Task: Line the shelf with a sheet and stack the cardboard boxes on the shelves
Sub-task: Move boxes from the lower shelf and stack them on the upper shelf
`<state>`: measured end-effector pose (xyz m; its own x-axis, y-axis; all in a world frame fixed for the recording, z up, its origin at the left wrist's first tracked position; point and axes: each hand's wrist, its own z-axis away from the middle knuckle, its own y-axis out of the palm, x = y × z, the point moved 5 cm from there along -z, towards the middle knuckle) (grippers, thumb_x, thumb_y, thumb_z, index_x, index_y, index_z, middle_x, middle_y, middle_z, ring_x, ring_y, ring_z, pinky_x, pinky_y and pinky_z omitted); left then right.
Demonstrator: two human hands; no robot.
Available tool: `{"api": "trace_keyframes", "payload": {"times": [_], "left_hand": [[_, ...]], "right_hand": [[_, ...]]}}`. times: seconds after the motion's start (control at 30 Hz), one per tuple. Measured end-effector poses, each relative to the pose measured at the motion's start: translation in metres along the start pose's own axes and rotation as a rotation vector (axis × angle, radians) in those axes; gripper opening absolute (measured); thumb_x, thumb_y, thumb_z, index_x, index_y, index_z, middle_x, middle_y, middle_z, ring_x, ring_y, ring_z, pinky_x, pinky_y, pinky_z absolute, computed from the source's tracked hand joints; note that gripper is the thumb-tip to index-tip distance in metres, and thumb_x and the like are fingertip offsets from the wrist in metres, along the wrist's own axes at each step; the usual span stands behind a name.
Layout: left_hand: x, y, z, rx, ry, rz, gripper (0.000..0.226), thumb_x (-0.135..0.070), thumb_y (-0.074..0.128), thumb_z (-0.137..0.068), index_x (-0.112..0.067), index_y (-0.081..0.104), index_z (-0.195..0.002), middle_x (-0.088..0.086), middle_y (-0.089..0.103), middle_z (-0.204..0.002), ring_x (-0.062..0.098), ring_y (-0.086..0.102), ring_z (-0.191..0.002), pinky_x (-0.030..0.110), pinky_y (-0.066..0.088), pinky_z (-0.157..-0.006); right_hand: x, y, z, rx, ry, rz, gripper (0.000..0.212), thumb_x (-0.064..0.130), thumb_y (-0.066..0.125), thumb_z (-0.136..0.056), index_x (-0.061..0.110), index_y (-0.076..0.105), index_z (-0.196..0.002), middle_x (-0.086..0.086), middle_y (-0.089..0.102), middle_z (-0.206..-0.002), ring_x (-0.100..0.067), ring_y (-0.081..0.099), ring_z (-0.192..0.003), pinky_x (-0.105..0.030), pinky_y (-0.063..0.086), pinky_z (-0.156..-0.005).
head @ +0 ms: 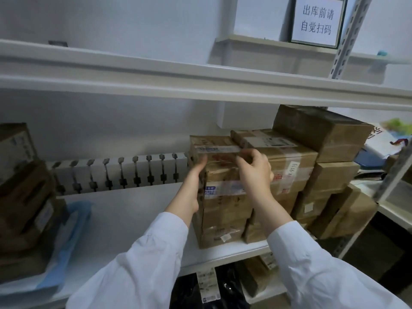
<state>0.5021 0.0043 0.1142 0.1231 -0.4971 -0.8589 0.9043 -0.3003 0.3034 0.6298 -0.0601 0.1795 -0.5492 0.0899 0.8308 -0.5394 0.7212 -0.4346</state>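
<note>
Brown taped cardboard box (219, 159) sits on top of another brown box (223, 224), just right of frame centre, on the white metal shelf (133, 210). Left hand (192, 184) at centre, fingers straight, pressed flat against the box's left side. Right hand (254, 168) toward 3 o'clock of it, fingers curled, gripping the box's upper right edge. Stack of more brown cardboard boxes (321, 139) touches it on the 3 o'clock side. At 9 o'clock, another cardboard stack (22, 197) stands on a blue plastic sheet (75, 219) laid on the shelf at 8 o'clock. White ribbed radiator (120, 172) along the back wall. Printed white sign (316, 21) at 1 o'clock. Black bags (227, 293) below at 6 o'clock.
</note>
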Motion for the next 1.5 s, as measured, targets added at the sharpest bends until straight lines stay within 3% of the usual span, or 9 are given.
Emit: {"api": "trace_keyframes", "payload": {"times": [0.2, 0.4, 0.53, 0.73, 0.93, 1.17, 1.27, 1.37, 1.5], "left_hand": [[-0.001, 0.016, 0.028, -0.075, 0.002, 0.011, 0.066, -0.070, 0.056, -0.072, -0.015, 0.067, -0.106, 0.015, 0.070, -0.102, 0.031, 0.064, -0.092, 0.038, 0.049, -0.072], [-0.003, 0.010, 0.039, -0.180, 0.096, 0.190, 0.034, -0.047, 0.049, -0.089, -0.016, 0.060, -0.079, 0.003, 0.066, -0.051, 0.021, 0.058, -0.069, 0.029, 0.042, -0.058], [-0.004, -0.005, 0.045, -0.280, 0.142, 0.320, 0.037, -0.055, 0.052, -0.083, -0.019, 0.061, -0.086, 0.006, 0.067, -0.083, 0.024, 0.059, -0.085, 0.034, 0.046, -0.072], [-0.012, -0.016, 0.054, -0.306, 0.223, 0.375, 0.035, -0.055, 0.052, -0.082, -0.022, 0.062, -0.087, 0.006, 0.067, -0.088, 0.024, 0.060, -0.088, 0.036, 0.048, -0.073], [-0.015, -0.036, 0.066, -0.317, 0.308, 0.336, 0.028, -0.048, 0.055, -0.081, -0.022, 0.062, -0.088, 0.006, 0.066, -0.088, 0.024, 0.060, -0.087, 0.034, 0.047, -0.071], [-0.033, -0.074, 0.100, -0.306, 0.316, 0.103, 0.034, -0.055, 0.050, -0.082, -0.023, 0.062, -0.086, 0.005, 0.067, -0.081, 0.024, 0.060, -0.082, 0.036, 0.045, -0.078], [-0.039, -0.084, 0.119, -0.310, 0.274, 0.013, 0.047, -0.065, 0.044, -0.082, -0.023, 0.063, -0.087, 0.007, 0.067, -0.081, 0.024, 0.060, -0.081, 0.034, 0.046, -0.074], [-0.045, -0.091, 0.138, -0.325, 0.237, -0.037, 0.065, -0.077, 0.035, -0.078, -0.022, 0.065, -0.095, 0.010, 0.069, -0.090, 0.027, 0.062, -0.088, 0.036, 0.048, -0.071], [-0.060, -0.094, 0.162, -0.254, 0.287, -0.176, 0.112, -0.102, 0.030, -0.037, -0.025, 0.064, -0.111, 0.012, 0.068, -0.111, 0.029, 0.060, -0.105, 0.046, 0.047, -0.093]], "right_hand": [[-0.006, -0.005, 0.000, 0.147, -0.014, -0.242, 0.016, 0.027, 0.053, -0.093, 0.027, 0.057, -0.108, 0.000, 0.049, -0.125, -0.020, 0.050, -0.115, -0.046, 0.042, -0.103], [-0.014, -0.011, -0.004, 0.235, -0.010, -0.449, 0.021, 0.023, 0.052, -0.094, 0.023, 0.056, -0.115, -0.003, 0.055, -0.124, -0.018, 0.055, -0.112, -0.041, 0.047, -0.100], [-0.023, -0.002, -0.005, 0.329, 0.139, -0.537, 0.035, 0.024, 0.042, -0.100, 0.017, 0.049, -0.132, -0.004, 0.054, -0.131, -0.020, 0.052, -0.119, -0.042, 0.043, -0.104], [-0.033, 0.024, 0.002, 0.467, 0.245, -0.432, 0.042, 0.027, 0.037, -0.101, 0.012, 0.042, -0.140, -0.008, 0.049, -0.139, -0.026, 0.043, -0.131, -0.040, 0.034, -0.109], [-0.022, 0.043, 0.008, 0.576, 0.527, -0.637, 0.085, 0.073, 0.041, -0.081, 0.018, 0.035, -0.146, -0.013, 0.039, -0.149, -0.035, 0.037, -0.136, -0.055, 0.026, -0.113], [0.013, 0.034, 0.008, 0.459, 0.432, -0.780, 0.113, 0.086, 0.053, -0.060, 0.022, 0.025, -0.148, -0.007, 0.039, -0.149, -0.031, 0.040, -0.134, -0.051, 0.030, -0.111], [0.017, 0.023, 0.005, 0.277, 0.371, -0.675, 0.087, 0.067, 0.046, -0.084, 0.022, 0.014, -0.151, -0.012, 0.027, -0.154, -0.037, 0.028, -0.140, -0.056, 0.024, -0.112], [0.027, 0.013, 0.018, 0.241, 0.291, -0.654, 0.092, 0.075, 0.045, -0.074, 0.024, 0.022, -0.147, -0.012, 0.038, -0.147, -0.035, 0.040, -0.131, -0.057, 0.032, -0.108], [0.039, 0.001, 0.036, 0.198, 0.273, -0.722, 0.080, 0.071, 0.044, -0.078, 0.015, 0.037, -0.134, -0.012, 0.053, -0.128, -0.030, 0.056, -0.112, -0.051, 0.044, -0.098]]}}
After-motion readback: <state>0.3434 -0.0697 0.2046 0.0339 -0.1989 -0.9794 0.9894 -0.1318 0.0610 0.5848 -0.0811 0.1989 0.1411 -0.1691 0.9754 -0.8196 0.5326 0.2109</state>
